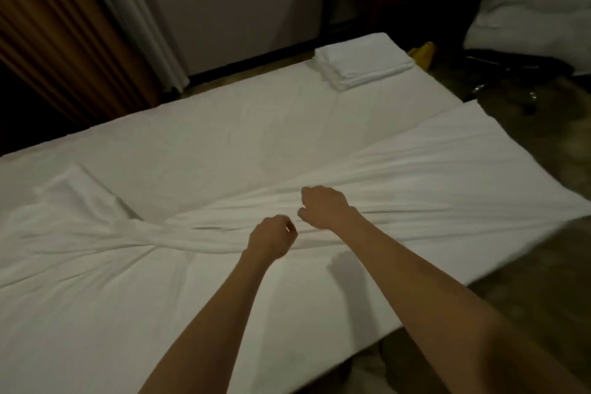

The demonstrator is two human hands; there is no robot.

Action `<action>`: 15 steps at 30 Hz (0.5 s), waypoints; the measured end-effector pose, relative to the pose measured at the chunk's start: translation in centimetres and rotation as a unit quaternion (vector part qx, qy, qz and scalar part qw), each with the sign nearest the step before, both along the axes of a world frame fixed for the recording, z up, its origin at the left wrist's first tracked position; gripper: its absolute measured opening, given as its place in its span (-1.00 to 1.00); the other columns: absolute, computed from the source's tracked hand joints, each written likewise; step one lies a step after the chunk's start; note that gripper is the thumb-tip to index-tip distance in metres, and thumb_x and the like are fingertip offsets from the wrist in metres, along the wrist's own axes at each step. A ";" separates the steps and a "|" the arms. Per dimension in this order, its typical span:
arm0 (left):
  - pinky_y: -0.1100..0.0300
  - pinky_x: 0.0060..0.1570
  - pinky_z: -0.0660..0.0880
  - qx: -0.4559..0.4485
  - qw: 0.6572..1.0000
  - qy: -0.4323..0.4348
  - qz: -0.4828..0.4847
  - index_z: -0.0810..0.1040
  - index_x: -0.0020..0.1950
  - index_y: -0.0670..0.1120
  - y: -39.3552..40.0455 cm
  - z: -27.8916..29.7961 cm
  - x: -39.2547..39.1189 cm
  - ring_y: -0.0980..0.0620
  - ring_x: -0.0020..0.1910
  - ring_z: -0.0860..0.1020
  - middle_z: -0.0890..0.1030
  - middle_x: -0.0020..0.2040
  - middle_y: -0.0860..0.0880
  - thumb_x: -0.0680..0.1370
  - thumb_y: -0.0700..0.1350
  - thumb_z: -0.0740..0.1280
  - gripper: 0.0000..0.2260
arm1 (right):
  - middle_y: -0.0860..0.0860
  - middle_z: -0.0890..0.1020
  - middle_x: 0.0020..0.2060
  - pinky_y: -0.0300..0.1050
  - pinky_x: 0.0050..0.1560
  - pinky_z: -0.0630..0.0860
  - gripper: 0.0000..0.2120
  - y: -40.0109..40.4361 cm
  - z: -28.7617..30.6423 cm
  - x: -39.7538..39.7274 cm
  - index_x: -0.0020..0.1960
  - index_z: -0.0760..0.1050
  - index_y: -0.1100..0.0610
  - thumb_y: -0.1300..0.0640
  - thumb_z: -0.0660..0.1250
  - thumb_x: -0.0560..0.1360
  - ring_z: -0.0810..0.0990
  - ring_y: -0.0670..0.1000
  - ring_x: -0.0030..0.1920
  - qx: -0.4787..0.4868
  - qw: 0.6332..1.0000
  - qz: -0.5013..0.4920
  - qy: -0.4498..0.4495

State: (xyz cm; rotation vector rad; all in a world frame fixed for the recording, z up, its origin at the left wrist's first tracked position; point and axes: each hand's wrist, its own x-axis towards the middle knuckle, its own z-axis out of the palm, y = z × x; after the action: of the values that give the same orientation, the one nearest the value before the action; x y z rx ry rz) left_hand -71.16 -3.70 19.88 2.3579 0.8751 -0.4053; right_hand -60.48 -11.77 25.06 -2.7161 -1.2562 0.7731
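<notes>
Left hand [271,235] and right hand [323,206] are held at the middle of the mattress [224,125], both clenched on the sheet [431,176] bunched there. Tension should be spread evenly toward the mattress edges so the twist [153,233] is released.

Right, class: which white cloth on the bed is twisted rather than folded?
The long sheet across the middle, wound like a rope at its centre; the towel stack at the far corner lies folded flat.
</notes>
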 end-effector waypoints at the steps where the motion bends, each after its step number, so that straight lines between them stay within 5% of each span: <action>1: 0.14 0.01 0.49 -0.017 1.000 0.011 0.012 0.60 0.08 -0.07 -1.5 -1.5 0.9 -0.08 0.03 0.59 0.64 0.06 -0.07 0.55 -0.05 0.25 -0.80 | 0.11 0.56 0.08 -0.11 -0.13 0.34 -0.74 -0.8 -0.2 1.6 0.19 0.41 0.20 0.09 0.18 0.57 0.54 0.13 0.05 0.013 1.000 -0.012 0.005; 8: 0.06 0.10 0.51 -0.114 0.988 0.022 0.105 0.57 0.04 -0.04 -6.3 -8.6 8.0 -0.09 0.05 0.59 0.64 0.05 -0.06 0.52 -0.03 0.28 -0.84 | 0.11 0.54 0.15 -0.09 0.02 0.40 -0.74 -8.1 -11.0 6.4 0.21 0.40 0.20 0.12 0.17 0.57 0.54 0.14 0.15 -0.100 0.993 -0.005 0.061; 15: 0.03 0.16 0.41 0.042 0.991 0.122 -0.024 0.32 0.38 -0.07 -4.4 -20.7 9.3 -0.07 0.30 0.36 0.41 0.30 -0.06 0.54 -0.12 0.29 -0.59 | 0.11 0.41 0.22 0.01 0.16 0.40 -0.66 -11.0 -24.7 9.1 0.30 0.30 0.19 0.20 0.17 0.54 0.43 0.14 0.23 -0.146 0.988 -0.002 0.042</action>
State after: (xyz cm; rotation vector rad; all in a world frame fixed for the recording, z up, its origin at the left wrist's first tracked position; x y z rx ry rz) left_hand -61.84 -8.10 -0.77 2.4460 0.9637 -0.7020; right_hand -51.43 -22.77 0.36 -2.8673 -1.2048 1.1423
